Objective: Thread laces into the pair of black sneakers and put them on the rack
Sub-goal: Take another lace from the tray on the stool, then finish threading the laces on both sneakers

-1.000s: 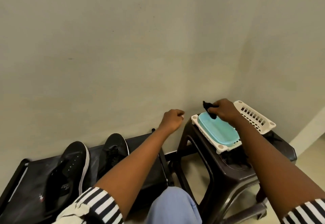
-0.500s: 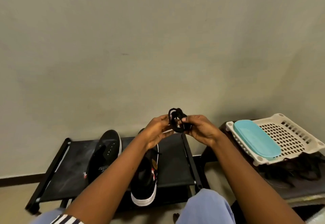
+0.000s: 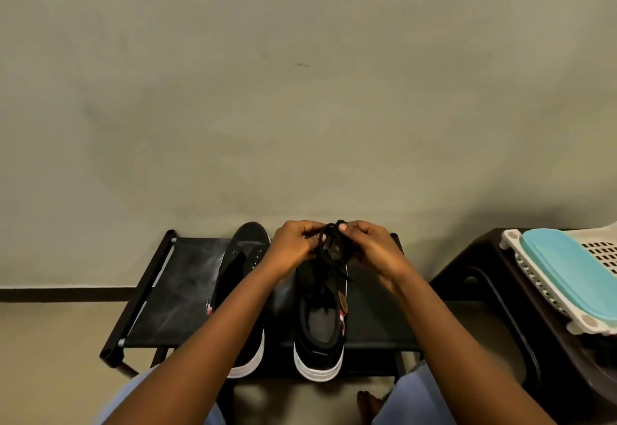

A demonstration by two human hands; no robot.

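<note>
Two black sneakers with white soles stand side by side on a low black rack (image 3: 173, 291), toes toward the wall. The left sneaker (image 3: 245, 257) shows bare eyelets and is partly hidden by my left forearm. Loose lacing shows on the right sneaker (image 3: 319, 317). Above the right sneaker's toe, both hands hold a bundled black lace (image 3: 330, 244). My left hand (image 3: 293, 244) pinches its left side. My right hand (image 3: 374, 247) pinches its top right.
A dark plastic stool (image 3: 474, 267) stands to the right of the rack. On it sits a white perforated basket (image 3: 601, 251) with a turquoise tray (image 3: 571, 274) leaning in it. A plain wall rises behind. My knees and one bare foot (image 3: 367, 404) are below the rack.
My right hand brought the lace from the basket on the stool to the middle, where my left hand joined it. The view swung left, centring the rack.
</note>
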